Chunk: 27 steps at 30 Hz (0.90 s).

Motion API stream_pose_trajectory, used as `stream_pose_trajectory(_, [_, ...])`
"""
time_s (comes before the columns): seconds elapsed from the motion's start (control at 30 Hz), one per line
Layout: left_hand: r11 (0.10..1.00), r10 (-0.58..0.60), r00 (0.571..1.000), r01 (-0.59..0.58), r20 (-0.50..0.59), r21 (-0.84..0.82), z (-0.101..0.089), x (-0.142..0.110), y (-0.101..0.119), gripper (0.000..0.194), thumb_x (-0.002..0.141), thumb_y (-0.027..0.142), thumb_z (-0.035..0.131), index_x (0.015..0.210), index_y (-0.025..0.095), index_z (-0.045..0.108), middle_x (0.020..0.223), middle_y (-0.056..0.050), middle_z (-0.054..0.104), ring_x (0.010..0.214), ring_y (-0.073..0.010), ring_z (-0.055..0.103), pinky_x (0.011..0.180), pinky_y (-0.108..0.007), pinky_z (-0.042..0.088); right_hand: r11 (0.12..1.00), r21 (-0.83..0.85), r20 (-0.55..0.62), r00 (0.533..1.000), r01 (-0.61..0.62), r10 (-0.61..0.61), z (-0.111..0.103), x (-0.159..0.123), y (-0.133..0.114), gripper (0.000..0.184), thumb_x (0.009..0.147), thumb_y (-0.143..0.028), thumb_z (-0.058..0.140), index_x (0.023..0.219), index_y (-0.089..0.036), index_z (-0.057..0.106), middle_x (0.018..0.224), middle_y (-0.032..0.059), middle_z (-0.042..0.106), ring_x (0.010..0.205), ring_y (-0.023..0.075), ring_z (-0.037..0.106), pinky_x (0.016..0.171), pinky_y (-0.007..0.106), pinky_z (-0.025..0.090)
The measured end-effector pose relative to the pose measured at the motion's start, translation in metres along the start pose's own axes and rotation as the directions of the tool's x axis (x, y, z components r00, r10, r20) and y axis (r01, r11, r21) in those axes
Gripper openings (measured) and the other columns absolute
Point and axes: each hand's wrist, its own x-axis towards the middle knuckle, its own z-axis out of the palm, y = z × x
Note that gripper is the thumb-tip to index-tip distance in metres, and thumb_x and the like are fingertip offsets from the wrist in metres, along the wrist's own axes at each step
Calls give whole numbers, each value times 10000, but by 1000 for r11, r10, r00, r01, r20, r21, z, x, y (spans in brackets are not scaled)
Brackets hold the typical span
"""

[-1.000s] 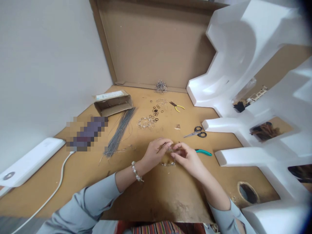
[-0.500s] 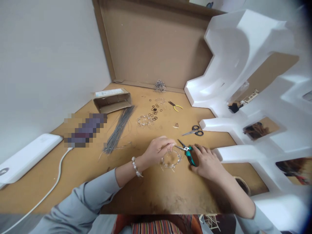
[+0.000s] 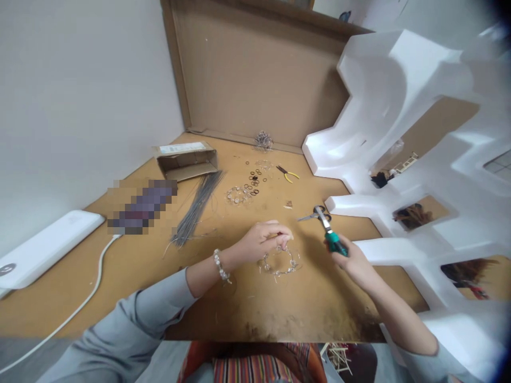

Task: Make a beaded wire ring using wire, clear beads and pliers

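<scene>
My left hand (image 3: 265, 242) pinches the top of a beaded wire ring (image 3: 293, 264), which hangs just above or rests on the table; I cannot tell which. Thin wire ends stick out around the ring. My right hand (image 3: 349, 260) is closed round the green handles of a pair of pliers (image 3: 334, 242). Their metal jaws point up and away, in front of black-handled scissors (image 3: 307, 217) lying on the table. Farther off lie a second beaded wire ring (image 3: 238, 196) and several small dark rings (image 3: 254, 181).
A bundle of grey wires (image 3: 197, 207) lies left of centre by an open cardboard box (image 3: 187, 162). Yellow-handled pliers (image 3: 288, 173) and a wire tangle (image 3: 263, 140) are at the back. White foam packing (image 3: 355, 205) borders the right. A white power bank (image 3: 51, 247) with cable sits left.
My right hand has left the ring, taken hold of the green pliers on the table and lifted them, jaws turned away. My left hand keeps its pinch on the ring.
</scene>
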Motion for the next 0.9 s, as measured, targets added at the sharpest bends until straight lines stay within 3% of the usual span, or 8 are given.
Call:
stream_pose_trajectory(0.03, [1000,-20,1000,20,19,4,1,1,-2,245,899,285,460,793,155,639,749,-19,611,751,-124,554,728,-239,427,969,248,14,1000,9,-13,0,-3,-6,214,695,-252,552,896,-207,496,803,21,588,638,156,540,595,299,425])
stream_pose_trajectory(0.1, [999,-25,998,23,61,35,4,2,-5,246,899,278,460,797,161,652,752,-19,630,778,-132,558,747,-245,422,811,585,17,999,23,-41,9,-7,-18,274,688,-285,617,899,-217,456,856,22,601,675,158,569,647,320,459])
stream_pose_trajectory(0.17, [997,5,996,-12,93,71,8,3,-8,246,899,261,460,798,169,664,746,-14,646,805,-136,555,770,-249,411,725,688,74,996,-19,-44,26,-9,-26,314,666,-290,665,888,-207,459,878,40,623,656,152,572,661,331,472])
stream_pose_trajectory(0.23, [995,28,996,-36,89,90,12,3,-10,239,895,248,467,803,174,675,755,-12,655,810,-136,552,774,-248,406,732,681,93,995,-36,-38,45,-9,-29,312,665,-302,674,881,-196,474,890,53,632,663,154,577,655,323,473])
stream_pose_trajectory(0.4, [991,-57,996,64,-62,119,23,-1,-14,207,871,247,498,821,164,681,779,-21,655,759,-135,551,722,-253,415,835,551,95,993,5,-68,76,-16,-15,251,704,-345,626,859,-190,504,862,51,628,719,174,586,701,335,485])
stream_pose_trajectory(0.57, [977,-43,999,43,-6,209,32,-4,-15,200,874,223,493,811,158,671,791,-32,669,761,-144,548,719,-261,410,905,425,85,994,28,-70,83,-34,-9,205,745,-353,572,858,-193,511,853,48,628,772,189,593,757,348,476])
stream_pose_trajectory(0.77, [989,-53,998,48,32,143,35,-6,-22,211,898,258,470,846,159,650,816,-24,665,771,-130,573,735,-238,417,997,-49,36,998,60,-59,41,-52,-7,234,781,-349,504,959,-199,525,819,33,629,750,196,589,690,313,447])
stream_pose_trajectory(0.9, [991,-31,999,25,42,129,37,-6,-26,223,905,262,452,842,156,638,808,-26,640,757,-126,567,720,-229,418,857,-506,57,996,94,-76,7,-63,2,188,754,-281,499,925,-215,537,801,34,628,729,213,592,630,306,407])
